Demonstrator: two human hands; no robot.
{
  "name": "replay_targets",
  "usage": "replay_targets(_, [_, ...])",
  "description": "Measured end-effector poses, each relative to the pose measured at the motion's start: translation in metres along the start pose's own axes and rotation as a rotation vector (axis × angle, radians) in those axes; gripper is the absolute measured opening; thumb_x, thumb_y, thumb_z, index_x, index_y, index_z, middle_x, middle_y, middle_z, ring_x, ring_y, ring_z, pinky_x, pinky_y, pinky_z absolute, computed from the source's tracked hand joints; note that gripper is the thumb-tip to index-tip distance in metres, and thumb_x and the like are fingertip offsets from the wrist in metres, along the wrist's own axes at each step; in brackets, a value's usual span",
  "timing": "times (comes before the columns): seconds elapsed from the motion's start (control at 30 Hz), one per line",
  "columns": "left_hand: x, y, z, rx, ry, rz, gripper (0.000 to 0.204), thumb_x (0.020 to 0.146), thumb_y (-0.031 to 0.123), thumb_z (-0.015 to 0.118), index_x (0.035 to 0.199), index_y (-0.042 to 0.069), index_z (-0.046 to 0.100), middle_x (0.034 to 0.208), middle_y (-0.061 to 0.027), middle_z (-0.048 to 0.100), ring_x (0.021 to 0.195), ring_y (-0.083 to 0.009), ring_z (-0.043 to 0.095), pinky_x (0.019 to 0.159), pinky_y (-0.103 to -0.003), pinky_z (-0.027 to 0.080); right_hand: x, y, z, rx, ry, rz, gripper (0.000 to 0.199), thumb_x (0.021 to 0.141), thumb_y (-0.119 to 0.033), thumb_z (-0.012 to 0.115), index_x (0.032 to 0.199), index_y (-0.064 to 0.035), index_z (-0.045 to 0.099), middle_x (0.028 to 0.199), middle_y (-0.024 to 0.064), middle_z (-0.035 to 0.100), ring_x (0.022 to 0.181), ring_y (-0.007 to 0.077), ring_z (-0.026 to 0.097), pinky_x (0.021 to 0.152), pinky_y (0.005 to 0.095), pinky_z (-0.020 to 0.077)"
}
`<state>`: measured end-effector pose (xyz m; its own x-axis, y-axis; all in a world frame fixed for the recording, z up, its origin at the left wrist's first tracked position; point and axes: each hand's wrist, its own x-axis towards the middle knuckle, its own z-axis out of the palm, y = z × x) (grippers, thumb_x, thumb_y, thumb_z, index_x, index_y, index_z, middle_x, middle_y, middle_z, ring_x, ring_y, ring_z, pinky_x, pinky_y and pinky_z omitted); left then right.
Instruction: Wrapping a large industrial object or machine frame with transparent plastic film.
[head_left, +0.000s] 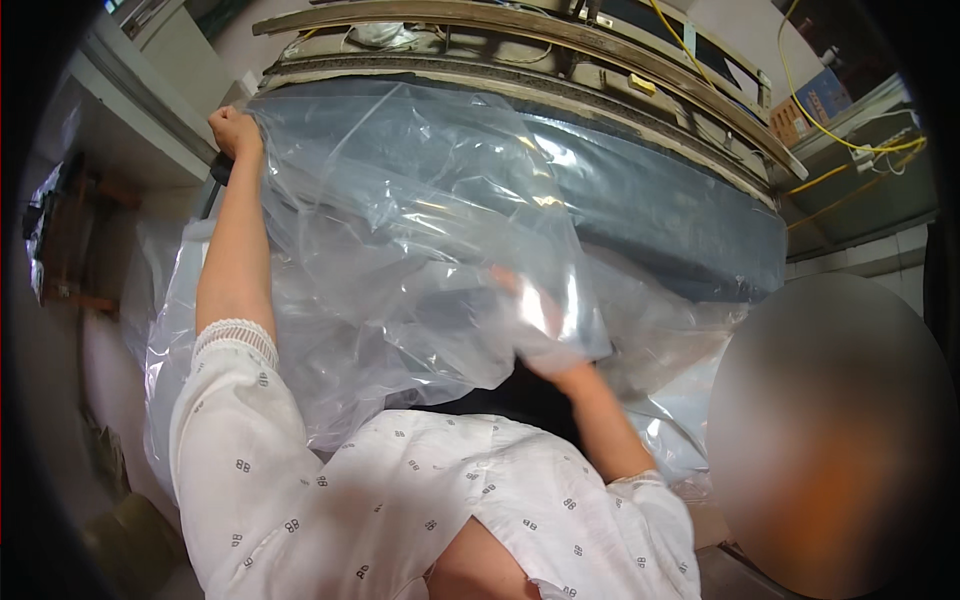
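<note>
So, head view only. Your left hand (pixel 234 131) is up at the far left corner of the long dark padded piece (pixel 690 230), fist closed tight on the edge of the clear plastic bag (pixel 400 220), pulling it over that corner. Your right hand (pixel 540 320) is under/inside the plastic near the middle front, seen through the film; fingers look spread and pushing on the sheet, but it's hazy, so can't tell if they grip anything.

Dark piece lies across the frame w/ a curved front edge, on a workbench, just below a metal-and-wood frame (pixel 520 40) at top. Yellow cables (pixel 830 130) run off at upper right. A blurred round shape (pixel 830 430) sits at lower right, can't make it out. White shelf (pixel 130 90) at upper left.

Progress, as judged: left half of the piece is under plastic, film bunched and loose around your arms and hanging down at front. Right end, approx from mid-span on, shows bare dark surface, no film over it. So roughly half covered; rest of the bag not yet drawn along to the right end, and slack not smoothed.
</note>
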<state>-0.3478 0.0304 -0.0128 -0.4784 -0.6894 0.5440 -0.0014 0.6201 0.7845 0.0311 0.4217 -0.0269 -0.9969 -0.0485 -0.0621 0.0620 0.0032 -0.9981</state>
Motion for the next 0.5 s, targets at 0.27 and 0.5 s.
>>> replay_targets(0.27, [-0.001,-0.005,0.015,-0.210,-0.085,0.186,0.015,0.085,0.016,0.049,0.089,0.003,0.053,0.085,-0.0135,0.057,0.081,-0.0283,0.056,0.073,-0.036,0.043,-0.192,-0.244,-0.269,-0.723,0.413,-0.903,0.022,0.078,-0.023,0.058,0.089,-0.0037,0.058,0.089,0.0086,0.058,0.086,0.0219,0.055,0.073,0.0284,0.0448])
replay_targets(0.5, [0.004,-0.036,0.009,-0.282,-0.028,0.111,0.013,0.083,0.017,0.053,0.088,0.004,0.054,0.080,-0.0120,0.060,0.075,-0.0254,0.059,0.070,-0.034,0.045,0.035,-0.251,0.063,-0.741,0.406,-0.936,0.025,0.084,-0.025,0.052,0.093,-0.0021,0.056,0.093,0.0095,0.057,0.088,0.0196,0.055,0.072,0.0248,0.0472])
